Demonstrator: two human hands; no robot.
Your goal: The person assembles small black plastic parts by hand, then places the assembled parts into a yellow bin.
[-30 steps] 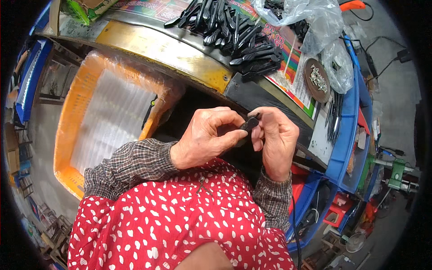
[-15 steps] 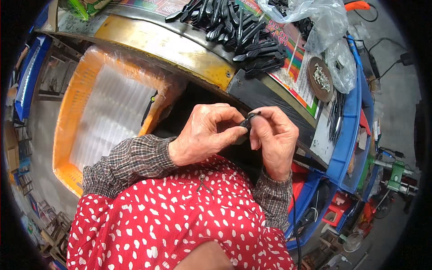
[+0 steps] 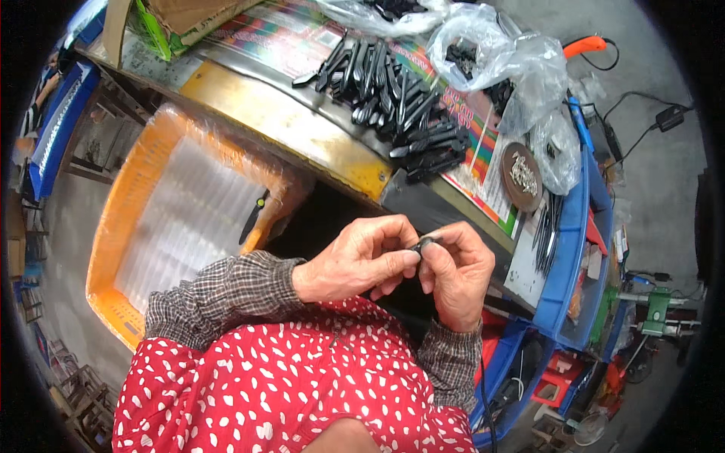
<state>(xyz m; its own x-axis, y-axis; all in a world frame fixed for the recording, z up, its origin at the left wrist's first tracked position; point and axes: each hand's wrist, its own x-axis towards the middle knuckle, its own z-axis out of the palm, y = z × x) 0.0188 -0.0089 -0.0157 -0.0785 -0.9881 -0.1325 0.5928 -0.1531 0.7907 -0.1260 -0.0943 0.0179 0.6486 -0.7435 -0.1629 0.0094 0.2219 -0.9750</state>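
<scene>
A small dark part (image 3: 424, 243) sits pinched between the two hands, held in front of the person's chest, just near of the table edge. Most of it is hidden by the fingers, so its shape is hard to make out; only a dark rounded end shows. The left hand (image 3: 361, 260) closes on it from the left with thumb and curled fingers, and the right hand (image 3: 455, 273) clamps it from the right, the two hands touching each other around it.

Below the hands lie checked sleeve cuffs and a red garment with white spots.

Left of the hands stands an orange crate (image 3: 121, 219) lined with clear plastic, one dark piece (image 3: 253, 215) lying against its right wall.

On the far side, the table (image 3: 279, 121) carries a heap of black parts (image 3: 393, 106) on a colourful printed sheet. Clear plastic bags (image 3: 513, 60) further right hold more dark pieces, blurred through the film. A small brown dish (image 3: 522, 175) of tiny pale bits sits near them. Blue bins (image 3: 570, 249) run down the right side, their contents too small to tell.
</scene>
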